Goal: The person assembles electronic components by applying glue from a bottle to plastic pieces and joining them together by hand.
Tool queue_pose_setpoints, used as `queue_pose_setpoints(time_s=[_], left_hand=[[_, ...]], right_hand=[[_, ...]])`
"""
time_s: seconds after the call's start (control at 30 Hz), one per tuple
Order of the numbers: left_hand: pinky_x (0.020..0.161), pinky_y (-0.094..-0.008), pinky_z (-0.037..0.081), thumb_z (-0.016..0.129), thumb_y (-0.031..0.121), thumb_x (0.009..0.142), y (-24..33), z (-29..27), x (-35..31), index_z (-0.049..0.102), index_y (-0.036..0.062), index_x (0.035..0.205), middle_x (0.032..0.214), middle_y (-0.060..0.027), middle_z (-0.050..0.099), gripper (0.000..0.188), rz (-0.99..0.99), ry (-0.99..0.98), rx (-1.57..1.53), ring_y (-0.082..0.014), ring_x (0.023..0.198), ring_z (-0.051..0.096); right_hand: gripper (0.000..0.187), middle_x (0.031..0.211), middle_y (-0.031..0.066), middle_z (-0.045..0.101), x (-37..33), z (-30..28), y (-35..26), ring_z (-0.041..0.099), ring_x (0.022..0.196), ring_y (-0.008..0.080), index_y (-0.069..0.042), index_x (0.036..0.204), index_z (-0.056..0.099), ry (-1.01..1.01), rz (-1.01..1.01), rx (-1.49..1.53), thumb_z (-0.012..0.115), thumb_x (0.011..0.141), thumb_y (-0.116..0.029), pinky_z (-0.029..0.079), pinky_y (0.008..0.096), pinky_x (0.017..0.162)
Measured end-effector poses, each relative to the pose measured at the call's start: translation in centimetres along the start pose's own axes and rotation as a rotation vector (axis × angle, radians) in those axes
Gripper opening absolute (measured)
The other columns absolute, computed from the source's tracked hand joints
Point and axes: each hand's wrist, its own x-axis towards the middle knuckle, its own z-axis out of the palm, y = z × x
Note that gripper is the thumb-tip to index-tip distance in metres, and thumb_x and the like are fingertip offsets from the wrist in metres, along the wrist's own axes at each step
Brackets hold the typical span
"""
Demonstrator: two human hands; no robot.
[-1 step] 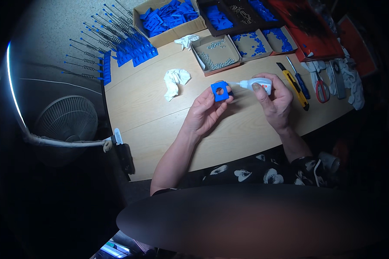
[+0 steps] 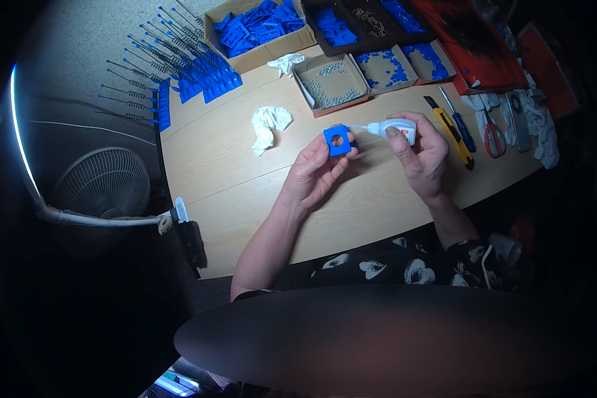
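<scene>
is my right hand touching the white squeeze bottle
Touching: the head view shows your right hand gripping the white squeeze bottle, thumb lying across its body.

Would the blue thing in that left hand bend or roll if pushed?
The blue piece probably wouldn't bend: its edges look straight. It's likely light, since the left hand holds it in fingertips. Flat sides should stop it rolling.

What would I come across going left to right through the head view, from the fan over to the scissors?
Fan, nearer crumpled tissue, blue part in the left hand, bottle, yellow cutter, scissors.
</scene>
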Motion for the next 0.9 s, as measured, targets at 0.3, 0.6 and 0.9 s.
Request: queue_pose_setpoints(time_s=[0.3,0.6,0.9], left_hand=[[0.093,-0.0307,0.056,0.059,0.016,0.096,0.5,-0.6,-0.3,0.036,0.0004,0.141,0.134,-0.0191,0.052,0.053,-0.006,0.03,0.006,-0.0291,0.113,0.061],[0.095,-0.0293,0.054,0.061,0.018,0.095,-0.6,0.7,1.1,0.042,-0.0015,0.138,0.132,-0.0162,0.054,0.051,-0.016,-0.016,0.016,-0.0251,0.115,0.06],[0.095,-0.029,0.053,0.063,0.02,0.094,-1.6,0.7,1.9,0.039,-0.0011,0.139,0.134,-0.015,0.053,0.056,-0.026,-0.035,0.041,-0.0251,0.114,0.06]], right_hand=[[0.026,0.093,0.0042,0.063,0.3,1.6,0.7,0.058,0.082,0.0065,0.003,0.109,0.059,-0.026,-0.014,0.031,0.067,0.093,-0.015,0.049,0.0208,0.071],[0.029,0.087,0.012,0.066,0.7,-4.0,1.3,0.061,0.069,0.0103,0.0,0.112,0.055,0.088,0.168,0.298,0.06,0.095,-0.022,0.049,0.0228,0.061],[0.042,0.107,0.0163,0.067,2.8,-15.1,1.8,0.065,0.094,0.0186,0.004,0.132,0.049,0.221,0.099,0.319,0.053,0.094,-0.014,0.051,0.0296,0.086]])
